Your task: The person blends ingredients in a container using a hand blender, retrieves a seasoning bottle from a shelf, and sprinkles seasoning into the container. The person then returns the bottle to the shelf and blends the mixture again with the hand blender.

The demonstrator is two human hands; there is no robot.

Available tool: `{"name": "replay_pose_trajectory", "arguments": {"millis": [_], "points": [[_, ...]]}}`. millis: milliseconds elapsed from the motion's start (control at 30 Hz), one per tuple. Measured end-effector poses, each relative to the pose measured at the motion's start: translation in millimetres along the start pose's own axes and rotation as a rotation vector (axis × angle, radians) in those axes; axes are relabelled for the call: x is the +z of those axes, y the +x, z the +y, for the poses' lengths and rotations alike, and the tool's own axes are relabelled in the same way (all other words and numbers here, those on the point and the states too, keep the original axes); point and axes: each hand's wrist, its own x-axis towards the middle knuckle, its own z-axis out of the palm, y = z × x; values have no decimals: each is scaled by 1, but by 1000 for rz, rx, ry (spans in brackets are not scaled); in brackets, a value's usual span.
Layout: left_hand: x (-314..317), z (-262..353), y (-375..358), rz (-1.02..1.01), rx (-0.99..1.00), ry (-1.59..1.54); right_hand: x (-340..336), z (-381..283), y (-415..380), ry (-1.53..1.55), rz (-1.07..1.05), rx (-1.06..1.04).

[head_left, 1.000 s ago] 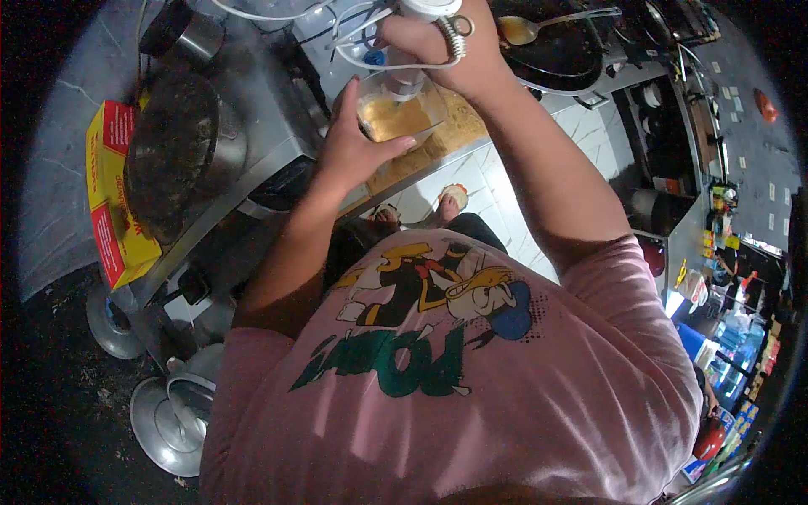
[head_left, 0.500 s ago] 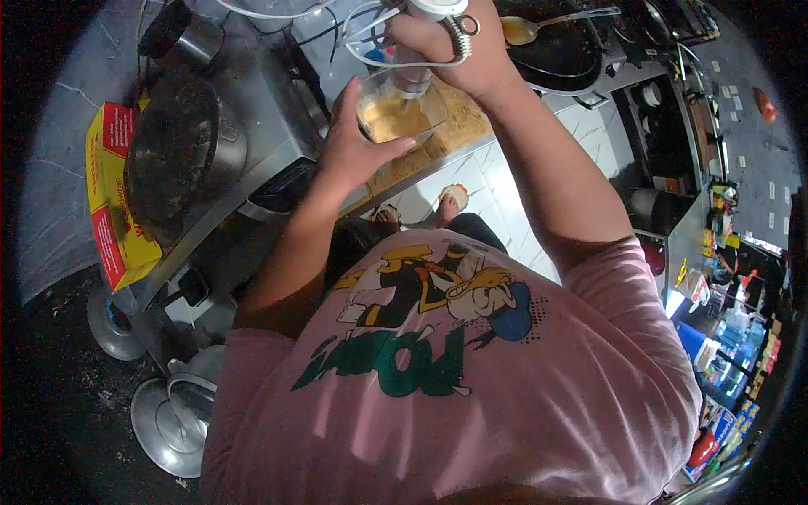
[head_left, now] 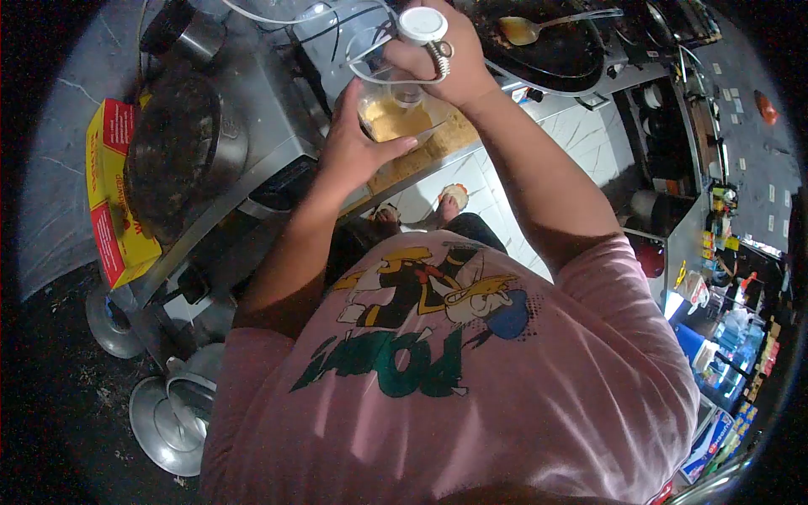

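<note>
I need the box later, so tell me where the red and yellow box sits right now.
In the head view, the red and yellow box stands at the far left, wedged against the dark round pan, well left of the left hand on the clear jar.

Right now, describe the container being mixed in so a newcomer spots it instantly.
Start at the big dark round pan on the steel counter, then go right to the wooden board. The clear container there holds yellow batter, with the left hand cupping it and the right hand holding a white-topped blender in it.
</note>
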Motion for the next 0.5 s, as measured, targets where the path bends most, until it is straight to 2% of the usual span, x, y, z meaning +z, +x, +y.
{"name": "replay_pose_trajectory", "arguments": {"millis": [67,300,433,500], "points": [[1,-2,0,12,-9,25,-6,-7,6,126,-1,19],[1,1,2,14,-6,59,-24,-34,19,251,-3,13],[0,6,1,10,-37,65,-19,-29,20,170,22,-69],[-2,10,-1,-1,-53,64,-19,-38,18,126,-41,40]]}}
